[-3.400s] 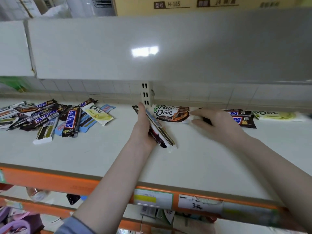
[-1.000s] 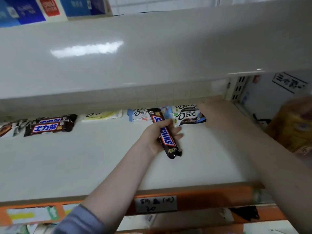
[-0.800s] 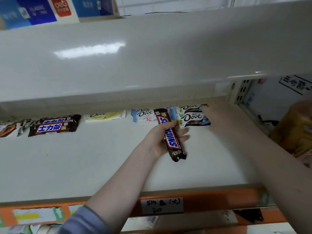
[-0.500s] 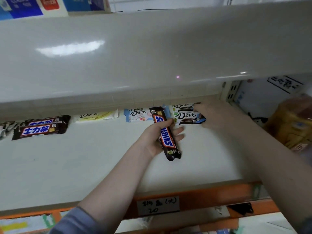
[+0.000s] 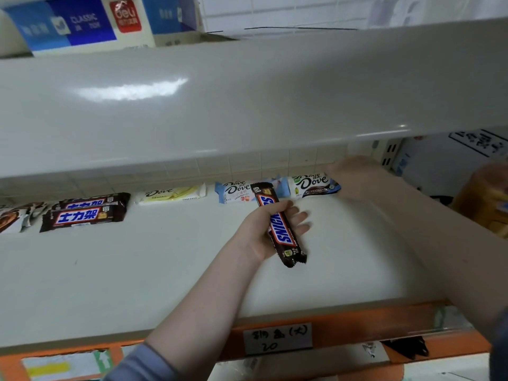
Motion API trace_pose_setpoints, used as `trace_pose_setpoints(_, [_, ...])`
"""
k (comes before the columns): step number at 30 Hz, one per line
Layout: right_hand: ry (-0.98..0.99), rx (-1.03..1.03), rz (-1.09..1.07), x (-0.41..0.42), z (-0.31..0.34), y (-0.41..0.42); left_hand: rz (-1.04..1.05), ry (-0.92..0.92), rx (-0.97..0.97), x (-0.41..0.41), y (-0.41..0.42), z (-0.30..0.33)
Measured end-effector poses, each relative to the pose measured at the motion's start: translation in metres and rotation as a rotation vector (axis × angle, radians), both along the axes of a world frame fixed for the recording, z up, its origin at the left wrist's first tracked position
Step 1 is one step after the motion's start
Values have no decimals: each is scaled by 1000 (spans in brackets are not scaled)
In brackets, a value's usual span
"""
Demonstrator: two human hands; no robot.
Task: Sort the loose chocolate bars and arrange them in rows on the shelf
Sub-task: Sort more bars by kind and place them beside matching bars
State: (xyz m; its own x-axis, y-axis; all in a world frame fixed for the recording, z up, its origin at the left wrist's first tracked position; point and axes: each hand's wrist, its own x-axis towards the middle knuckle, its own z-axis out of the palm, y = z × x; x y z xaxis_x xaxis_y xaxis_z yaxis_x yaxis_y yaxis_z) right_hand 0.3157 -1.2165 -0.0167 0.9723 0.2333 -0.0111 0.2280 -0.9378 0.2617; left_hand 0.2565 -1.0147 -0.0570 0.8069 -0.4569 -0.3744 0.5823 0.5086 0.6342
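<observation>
Nearest the viewer, the orange front rail [image 5: 357, 320] of the shelf [image 5: 137, 270] carries a handwritten paper label [image 5: 277, 338] and a printed tag [image 5: 66, 367]. Above it, the pale shelf surface holds all the visible bars. The left hand [image 5: 270, 229] hovers mid-shelf, thumb and curled fingers gripping a Snickers bar [image 5: 279, 225]: a long brown wrapper with a blue, red-edged logo, held lengthwise away from the viewer, its near crimped end projecting below the palm. Along the back of the shelf, a row lies against the tiled wall [image 5: 247, 163]. From the left: a partly cropped brown-and-white bar [image 5: 13, 218]; two dark Snickers bars with Chinese lettering [image 5: 85, 213], one just behind the other; a pale yellow Dove bar [image 5: 170, 192]; a light blue Dove bar [image 5: 236, 191], partly hidden by the held bar; and a white-and-dark Dove bar [image 5: 313, 185]. The right hand [image 5: 354, 174] touches that last bar's right end; its finger posture is blurred and cannot be told. Overhead, an upper shelf [image 5: 247, 92] bears blue boxes [image 5: 82, 23].
</observation>
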Motion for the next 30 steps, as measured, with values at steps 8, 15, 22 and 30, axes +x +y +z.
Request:
trace_pose_setpoints(8, [-33, 54, 24, 8, -11, -4, -11, 24, -17, -1, 1, 5])
trace_pose_setpoints(15, [-57, 97, 15, 9, -15, -4, -33, 31, -14, -3, 2, 5])
trace_pose_setpoints(22, [-49, 218, -56, 4, -22, -3, -47, 39, -33, -4, 4, 7])
trace_pose_setpoints(30, [33, 263, -18, 9, -17, -6, -38, 41, -13, -6, 4, 10])
